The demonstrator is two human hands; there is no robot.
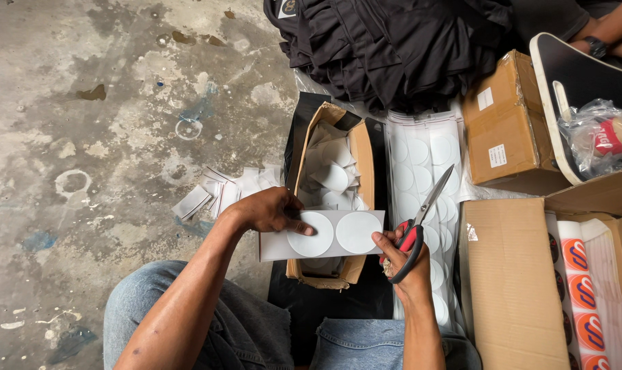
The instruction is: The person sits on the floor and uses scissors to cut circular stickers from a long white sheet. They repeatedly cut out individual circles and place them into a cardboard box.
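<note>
Left hand pinches left end of sticker strip, thumb on top, fingers closed on it; holds it flat and taut above open carton of cut pieces. Right hand grips red-handled scissors, blades open and pointing up-right, while fingertips steady strip's right edge. Strip: white-grey rectangle carrying two round white stickers side by side. Uncut sheets of round stickers lie just right of carton. Offcuts lie on concrete floor.

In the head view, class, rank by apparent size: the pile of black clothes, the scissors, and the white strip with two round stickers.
1. Pile of black clothes
2. White strip
3. Scissors
</note>
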